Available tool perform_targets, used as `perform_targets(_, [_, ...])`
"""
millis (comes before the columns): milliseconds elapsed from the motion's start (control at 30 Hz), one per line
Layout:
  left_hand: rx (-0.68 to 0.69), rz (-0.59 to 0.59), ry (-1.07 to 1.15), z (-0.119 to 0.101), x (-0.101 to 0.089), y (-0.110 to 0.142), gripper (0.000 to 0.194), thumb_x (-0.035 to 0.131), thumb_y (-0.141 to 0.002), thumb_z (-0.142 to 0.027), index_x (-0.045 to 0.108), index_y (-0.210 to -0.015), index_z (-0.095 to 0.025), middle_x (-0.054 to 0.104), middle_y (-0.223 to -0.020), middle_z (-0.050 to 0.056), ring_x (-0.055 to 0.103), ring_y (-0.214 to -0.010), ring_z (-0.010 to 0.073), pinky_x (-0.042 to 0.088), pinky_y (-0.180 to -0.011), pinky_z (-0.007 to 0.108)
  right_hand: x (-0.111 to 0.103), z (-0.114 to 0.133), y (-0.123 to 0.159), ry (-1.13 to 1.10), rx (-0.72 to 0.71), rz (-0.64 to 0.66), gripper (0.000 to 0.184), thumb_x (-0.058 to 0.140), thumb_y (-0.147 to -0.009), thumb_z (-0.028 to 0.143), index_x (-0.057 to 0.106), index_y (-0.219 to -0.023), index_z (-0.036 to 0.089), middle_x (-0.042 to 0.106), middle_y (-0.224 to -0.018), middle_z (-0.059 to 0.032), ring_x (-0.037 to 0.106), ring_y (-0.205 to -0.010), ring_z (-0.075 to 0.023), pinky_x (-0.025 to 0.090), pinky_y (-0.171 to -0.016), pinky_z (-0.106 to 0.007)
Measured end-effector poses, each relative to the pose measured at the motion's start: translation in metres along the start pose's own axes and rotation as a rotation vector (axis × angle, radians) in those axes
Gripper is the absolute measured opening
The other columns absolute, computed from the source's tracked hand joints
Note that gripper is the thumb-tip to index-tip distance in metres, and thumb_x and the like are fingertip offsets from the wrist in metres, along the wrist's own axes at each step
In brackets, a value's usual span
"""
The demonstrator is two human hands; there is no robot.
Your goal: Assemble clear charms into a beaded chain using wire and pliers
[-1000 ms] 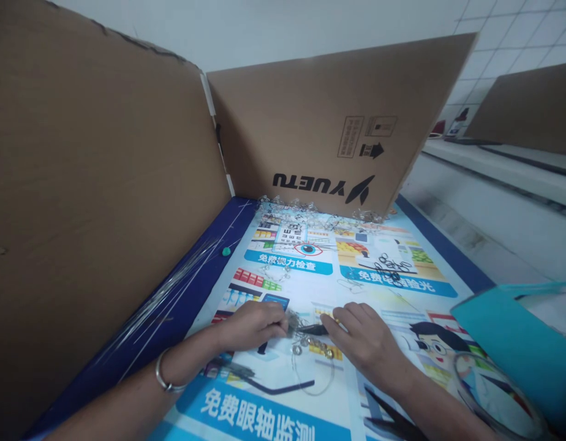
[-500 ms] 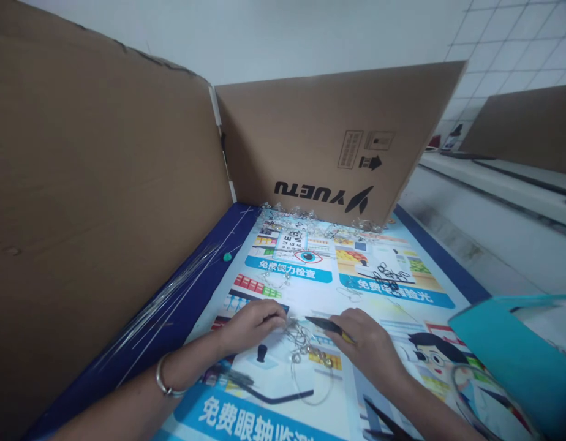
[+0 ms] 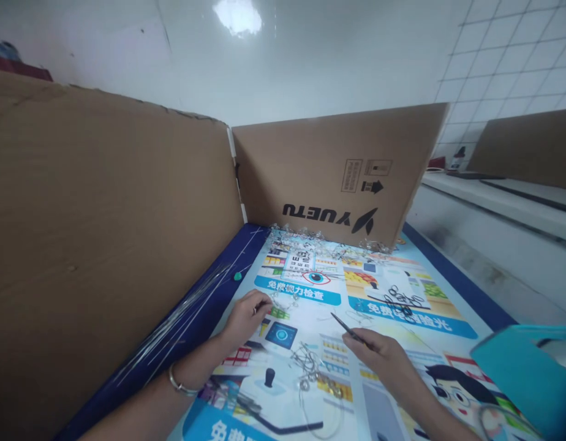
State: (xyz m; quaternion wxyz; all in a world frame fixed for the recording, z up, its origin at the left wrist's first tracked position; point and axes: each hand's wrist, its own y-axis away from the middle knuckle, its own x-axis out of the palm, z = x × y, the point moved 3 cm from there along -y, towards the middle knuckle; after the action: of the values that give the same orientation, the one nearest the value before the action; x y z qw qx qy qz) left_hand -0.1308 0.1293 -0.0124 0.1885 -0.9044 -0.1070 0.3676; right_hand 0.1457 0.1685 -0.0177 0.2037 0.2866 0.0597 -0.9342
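My right hand (image 3: pixel 375 352) is closed around dark-tipped pliers (image 3: pixel 350 331) with a bit of yellow on the handle; the tips point up and left. My left hand (image 3: pixel 249 315) has its fingers pinched together, and whatever may be in them is too small to see. Just beyond those fingertips lies a thin wire piece (image 3: pixel 285 301) with clear ends. Between and below my hands rests a tangle of silvery wire pieces (image 3: pixel 309 362) with small round parts. A large thin wire loop (image 3: pixel 340 422) lies at its near side.
Cardboard panels (image 3: pixel 320 165) stand at the back and left. Straight wires (image 3: pixel 186 315) and a green blob (image 3: pixel 237 276) lie on the blue cloth (image 3: pixel 218 272). Dark rings (image 3: pixel 402 301) sit at right, more wire pieces (image 3: pixel 329 242) at the back. A turquoise object (image 3: pixel 522 367) is at right.
Both hands have drawn away from the wire tangle, the left one up and leftward, the right one slightly up with the pliers. The camera view has tilted upward.
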Motion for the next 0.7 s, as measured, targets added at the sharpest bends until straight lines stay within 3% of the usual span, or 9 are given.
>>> perform_targets(200, [0.153,0.209,-0.263,0.002,-0.012,-0.004,0.015,0.044,-0.083,-0.019,0.059,-0.082,-0.019,0.059,-0.086,0.001,0.054,-0.081,0.0119,0.041,-0.071,0.022,0.0,-0.001,0.0,-0.076,0.019,0.003,0.036,0.049,-0.071,0.054,0.063,-0.072,0.021,0.053,-0.062,0.0005,0.045,-0.057,-0.0145,0.035,-0.05,-0.023])
perform_targets(367, [0.281,0.257,-0.516,-0.003,-0.019,-0.011,0.018,0.041,-0.084,-0.016,0.058,-0.081,-0.018,0.058,-0.083,0.003,0.053,-0.081,0.0146,0.039,-0.072,0.025,0.001,-0.005,0.0,-0.095,-0.003,-0.014,0.034,0.051,-0.07,0.052,0.064,-0.074,0.021,0.055,-0.064,-0.0004,0.047,-0.059,-0.0155,0.036,-0.051,-0.023])
perform_targets(533, [0.498,0.339,-0.65,-0.012,-0.009,-0.023,0.013,0.044,-0.084,-0.014,0.056,-0.088,-0.017,0.059,-0.088,0.005,0.05,-0.087,0.018,0.035,-0.074,0.031,0.002,-0.006,0.0,-0.062,0.005,-0.009,0.034,0.048,-0.073,0.052,0.063,-0.075,0.021,0.053,-0.064,0.0001,0.045,-0.059,-0.0146,0.035,-0.051,-0.023])
perform_targets(700, [0.655,0.419,-0.677,-0.01,0.003,-0.033,0.007,0.049,-0.083,-0.019,0.056,-0.085,-0.018,0.06,-0.083,0.004,0.05,-0.086,0.016,0.032,-0.077,0.029,0.002,-0.006,0.0,-0.043,-0.011,0.0,0.034,0.048,-0.075,0.051,0.063,-0.074,0.02,0.051,-0.063,0.0006,0.043,-0.058,-0.0137,0.033,-0.051,-0.023])
